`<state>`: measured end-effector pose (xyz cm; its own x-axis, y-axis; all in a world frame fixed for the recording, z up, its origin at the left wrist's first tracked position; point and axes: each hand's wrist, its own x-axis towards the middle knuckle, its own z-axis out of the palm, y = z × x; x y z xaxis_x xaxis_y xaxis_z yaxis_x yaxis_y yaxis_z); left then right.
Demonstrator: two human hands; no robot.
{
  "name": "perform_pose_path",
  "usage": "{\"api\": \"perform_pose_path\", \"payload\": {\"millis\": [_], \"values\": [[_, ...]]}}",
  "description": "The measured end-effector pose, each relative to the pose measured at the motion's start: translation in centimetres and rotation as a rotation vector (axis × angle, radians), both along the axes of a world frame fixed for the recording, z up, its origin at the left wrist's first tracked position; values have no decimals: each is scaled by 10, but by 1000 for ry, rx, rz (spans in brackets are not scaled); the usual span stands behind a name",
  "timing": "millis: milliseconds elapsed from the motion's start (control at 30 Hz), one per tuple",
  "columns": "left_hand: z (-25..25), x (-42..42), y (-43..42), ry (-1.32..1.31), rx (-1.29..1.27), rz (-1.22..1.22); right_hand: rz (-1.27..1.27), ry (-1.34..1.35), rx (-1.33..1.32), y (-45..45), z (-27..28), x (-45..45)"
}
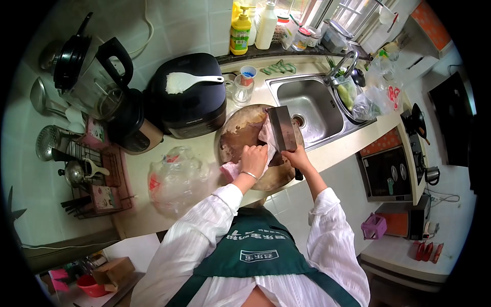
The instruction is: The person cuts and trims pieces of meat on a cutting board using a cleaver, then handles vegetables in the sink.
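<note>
In the middle of the frame a round, stained cutting board [239, 124] lies on the pale counter [138, 176], with a long piece of pale pink meat [266, 135] stretched across it, from the top of the board near the centre of the frame down to the board's lower left edge. The left hand [253, 159] rests on the meat about halfway along, its fingers bent (whether they pinch it or only press on it, I cannot tell). The right hand [296, 156], just to the right, is closed around a cleaver [282, 127], its broad grey blade pointing toward the top of the frame, right alongside the meat, and its dark handle sticking out below the hand. A crumpled clear plastic bag [176, 187] lies left of the board. Above it, left of centre, stands a black rice cooker [192, 115] with a white rice paddle [192, 81] on its lid; a blender [120, 97] is farther left. A glass jug [242, 92] stands just above the board, a metal sink [312, 105] opens to the upper right, and a yellow pump bottle [240, 31] stands on the ledge at the top. A green apron [245, 240] fills the lower middle.
</note>
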<state>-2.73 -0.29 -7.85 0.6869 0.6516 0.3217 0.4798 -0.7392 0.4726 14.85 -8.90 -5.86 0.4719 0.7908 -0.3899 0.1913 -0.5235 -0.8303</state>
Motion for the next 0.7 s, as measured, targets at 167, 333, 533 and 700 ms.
{"api": "perform_pose_path", "payload": {"millis": [167, 333, 533, 700], "values": [[8, 7, -4, -145, 47, -16, 36, -118, 97, -11, -17, 20], [-6, 10, 0, -73, -209, 162, 102, -259, 101, -23, 6, 12], [-13, 6, 7, 82, -443, 201, 253, -661, 52, -17, 27, -22], [-10, 5, 13, 279, -648, 185, 369, -794, 13, -4, 21, -34]]}}
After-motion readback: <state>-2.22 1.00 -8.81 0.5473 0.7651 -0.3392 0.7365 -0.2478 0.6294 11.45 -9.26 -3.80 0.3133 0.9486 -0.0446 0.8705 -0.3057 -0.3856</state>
